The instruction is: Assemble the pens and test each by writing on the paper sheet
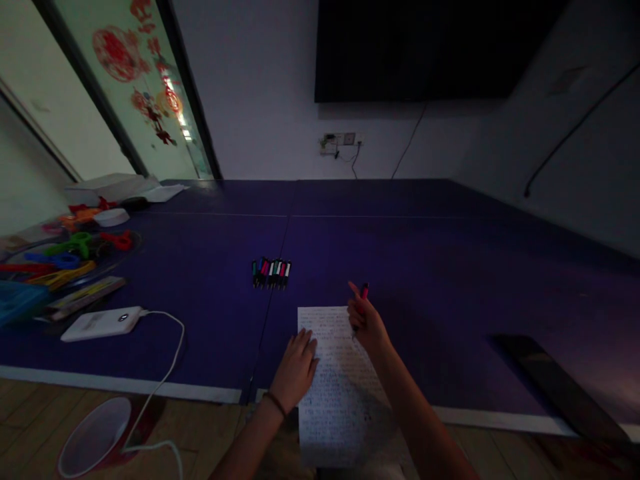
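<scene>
A white sheet of paper (336, 380) covered in lines of writing lies at the near edge of the dark blue table (400, 253), hanging a little over it. My left hand (297, 371) lies flat on the sheet's left edge, fingers spread. My right hand (366, 321) is closed around a pink pen (364, 291) at the sheet's upper right corner, with the pen's end pointing up. A row of several coloured pens (271, 273) lies on the table beyond the paper.
At the left sit a white power bank (103, 323) with a white cable (165, 373), a blue box (17, 300) and coloured scissors and tools (70, 253). A dark flat strip (555, 387) lies at the right. A white bin (95, 437) stands on the floor.
</scene>
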Demonstrator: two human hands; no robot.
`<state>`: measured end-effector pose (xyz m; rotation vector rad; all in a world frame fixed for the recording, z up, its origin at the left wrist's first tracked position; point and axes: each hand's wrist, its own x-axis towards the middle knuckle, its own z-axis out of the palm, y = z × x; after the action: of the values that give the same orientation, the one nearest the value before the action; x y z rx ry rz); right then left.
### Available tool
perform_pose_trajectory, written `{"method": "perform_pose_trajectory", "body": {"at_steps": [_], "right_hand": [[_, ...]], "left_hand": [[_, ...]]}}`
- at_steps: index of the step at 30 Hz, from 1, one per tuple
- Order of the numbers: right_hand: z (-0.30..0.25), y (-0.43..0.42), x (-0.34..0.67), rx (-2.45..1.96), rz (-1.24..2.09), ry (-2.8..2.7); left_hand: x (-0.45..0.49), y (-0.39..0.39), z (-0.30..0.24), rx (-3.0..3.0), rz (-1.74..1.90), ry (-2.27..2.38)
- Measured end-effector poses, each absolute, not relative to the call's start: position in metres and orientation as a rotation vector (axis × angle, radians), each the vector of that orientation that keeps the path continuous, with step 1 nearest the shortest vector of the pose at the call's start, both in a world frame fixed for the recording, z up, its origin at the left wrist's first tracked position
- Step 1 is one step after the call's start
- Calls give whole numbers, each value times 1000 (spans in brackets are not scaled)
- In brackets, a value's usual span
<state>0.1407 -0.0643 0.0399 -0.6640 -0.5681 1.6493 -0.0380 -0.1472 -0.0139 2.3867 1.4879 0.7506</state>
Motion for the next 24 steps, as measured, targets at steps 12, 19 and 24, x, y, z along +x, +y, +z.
{"method": "perform_pose_trajectory", "body": {"at_steps": [12, 19, 24], "right_hand": [[31, -78, 155, -950, 1386, -715], [23, -94, 144, -1352, 1140, -1068], [12, -89, 128, -1429, 914, -1206]], "left_hand": [[-12, -161, -12, 2585, 682, 1397], [11, -170, -10, 2459, 702, 1615], [10, -171, -12, 2514, 678, 1606]]}}
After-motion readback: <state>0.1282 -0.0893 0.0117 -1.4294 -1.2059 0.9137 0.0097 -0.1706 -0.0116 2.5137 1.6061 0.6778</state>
